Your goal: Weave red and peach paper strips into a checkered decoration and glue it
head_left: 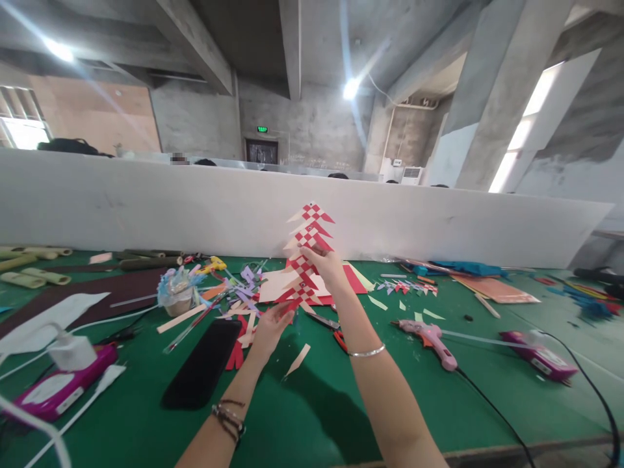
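Note:
A tall strip of woven red and cream paper (306, 265), made of several checkered pieces with pointed ends joined one above another, is held upright over the table. My right hand (325, 263) pinches it around the middle of its right side. At its lower end, my left hand (273, 323) has its fingers closed on the bottom piece. Under my right forearm lie scissors with orange handles (340, 339), partly hidden by the arm. Red and cream paper sheets (275, 286) rest on the table behind the woven strip. A cream paper scrap (297, 359) lies between my forearms.
A pink glue gun (431, 339) lies right, near a magenta power strip (541, 354). Left are a black phone (203, 364), another magenta power strip (63, 387), paper strips (248, 283) and bamboo pieces (36, 277). A white partition (195, 208) edges the green table (273, 429).

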Demonstrator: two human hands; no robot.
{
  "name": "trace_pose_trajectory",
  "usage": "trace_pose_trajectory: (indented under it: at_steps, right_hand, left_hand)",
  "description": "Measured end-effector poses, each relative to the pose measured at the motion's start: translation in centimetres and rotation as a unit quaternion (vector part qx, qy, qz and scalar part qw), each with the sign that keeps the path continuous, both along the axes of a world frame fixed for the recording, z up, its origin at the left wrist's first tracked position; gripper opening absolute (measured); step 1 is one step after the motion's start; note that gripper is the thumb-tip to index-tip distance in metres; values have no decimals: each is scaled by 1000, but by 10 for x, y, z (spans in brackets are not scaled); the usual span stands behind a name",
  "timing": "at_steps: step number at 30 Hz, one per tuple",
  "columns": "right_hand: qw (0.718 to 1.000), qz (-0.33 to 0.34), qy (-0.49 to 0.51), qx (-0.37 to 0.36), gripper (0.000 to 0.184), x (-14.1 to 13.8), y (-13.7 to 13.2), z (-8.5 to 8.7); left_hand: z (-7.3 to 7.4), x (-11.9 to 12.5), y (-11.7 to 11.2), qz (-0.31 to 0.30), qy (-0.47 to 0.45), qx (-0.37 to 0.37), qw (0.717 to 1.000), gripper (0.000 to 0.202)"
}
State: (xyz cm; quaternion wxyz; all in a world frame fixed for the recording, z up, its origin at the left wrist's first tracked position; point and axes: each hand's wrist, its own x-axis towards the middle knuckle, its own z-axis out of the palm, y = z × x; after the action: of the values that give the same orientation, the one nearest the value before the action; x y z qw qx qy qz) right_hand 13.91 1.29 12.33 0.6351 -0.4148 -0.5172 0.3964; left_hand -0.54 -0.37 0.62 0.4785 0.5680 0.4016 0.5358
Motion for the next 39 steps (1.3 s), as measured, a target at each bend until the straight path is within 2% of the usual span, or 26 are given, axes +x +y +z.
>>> trace_pose_trajectory:
  at_steps: [5, 15, 21, 26, 33, 36, 39]
  right_hand:
    - [1000, 4, 5, -5, 32, -4, -2, -13]
    - [1000, -23, 20, 6, 34, 4, 5, -21]
    - [999, -24, 28, 14, 34, 6, 11, -25]
    - [999, -26, 23, -7, 33, 7, 10, -26]
    - [999, -13, 32, 8, 28, 6, 4, -22]
    - [996, 14, 89, 7, 26, 7, 2, -20]
    - [982, 61, 181, 9, 24, 9, 7, -24]
  left_hand:
    - [-3, 0, 1, 16, 12, -10, 1000, 34]
    - [-4, 2, -3, -7, 16, -36, 999, 40]
    - [-5, 3, -3, -20, 13, -44, 999, 38]
    - [-5, 4, -2, -16, 4, -56, 998, 38]
    - [-9, 6, -3, -36, -16, -68, 997, 40]
    - [-12, 7, -2, -52, -37, -64, 996, 44]
    - [-12, 7, -4, -91, -97, -64, 989, 52]
